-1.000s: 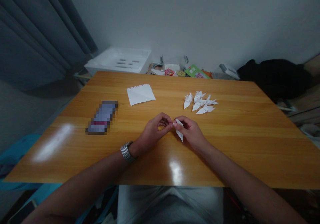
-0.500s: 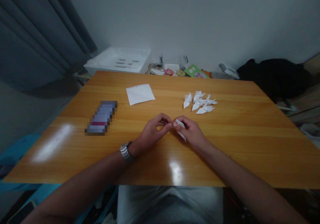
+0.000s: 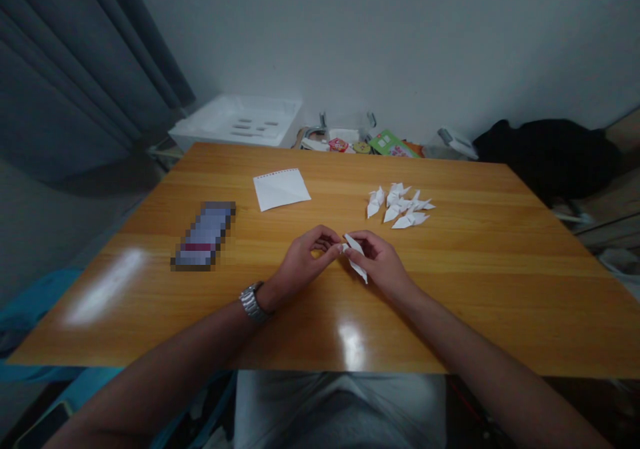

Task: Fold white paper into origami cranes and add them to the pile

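Observation:
Between my hands, above the table's middle, is a small folded white paper piece with pointed ends. My right hand is closed on it, the thumb pressed across its near face. The thumb and fingertips of my left hand pinch the paper's left tip; a silver watch is on that wrist. Fingers partly hide the folds. Beyond my right hand lie several white origami cranes in a loose cluster. A flat white sheet of paper with a perforated edge rests farther back, left of the cranes.
A blurred-out phone lies on the left of the wooden table. Behind the far edge stand a white plastic bin and assorted packets, one a green package. A black heap sits at the far right.
The folded paper has turned slightly and shifted a little left in my fingers, with more of it showing. Both hands stay in almost the same place.

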The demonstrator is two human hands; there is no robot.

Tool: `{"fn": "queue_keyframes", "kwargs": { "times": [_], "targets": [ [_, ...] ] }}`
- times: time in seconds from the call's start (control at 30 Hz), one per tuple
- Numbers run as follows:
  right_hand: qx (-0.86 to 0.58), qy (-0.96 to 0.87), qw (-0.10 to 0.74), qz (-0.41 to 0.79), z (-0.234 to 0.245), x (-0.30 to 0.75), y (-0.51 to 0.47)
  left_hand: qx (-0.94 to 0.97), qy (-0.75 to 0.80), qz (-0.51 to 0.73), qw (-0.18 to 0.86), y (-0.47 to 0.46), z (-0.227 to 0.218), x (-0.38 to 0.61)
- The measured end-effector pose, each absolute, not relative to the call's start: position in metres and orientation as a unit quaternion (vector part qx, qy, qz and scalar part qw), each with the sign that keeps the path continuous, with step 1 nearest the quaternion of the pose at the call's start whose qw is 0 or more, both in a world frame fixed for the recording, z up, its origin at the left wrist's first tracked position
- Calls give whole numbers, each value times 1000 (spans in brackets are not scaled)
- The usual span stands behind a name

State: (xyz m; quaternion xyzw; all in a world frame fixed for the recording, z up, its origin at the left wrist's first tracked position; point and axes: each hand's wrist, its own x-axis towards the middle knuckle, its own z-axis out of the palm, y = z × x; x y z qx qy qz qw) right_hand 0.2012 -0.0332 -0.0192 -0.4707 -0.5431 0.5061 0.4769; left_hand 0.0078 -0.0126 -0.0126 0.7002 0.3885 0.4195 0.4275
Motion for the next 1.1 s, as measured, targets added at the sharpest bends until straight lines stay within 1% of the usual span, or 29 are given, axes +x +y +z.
{"fn": "queue_keyframes", "kwargs": {
  "times": [0.2,0.37,0.57,0.77,1.1],
  "targets": [
    [-461,-566,469,497,-20,202,-34,736,404,386,383,-11,-14,6],
    [-445,-572,468,505,-20,204,-32,746,423,381,345,-9,-11,4],
    [-467,-592,408,515,-20,208,-32,737,442,393,326,-8,-9,3],
    [-488,-595,397,500,-20,210,-33,744,420,394,338,-10,-6,3],
    [-470,-599,398,512,-15,211,-33,756,394,391,346,-11,-3,2]
  ]
}}
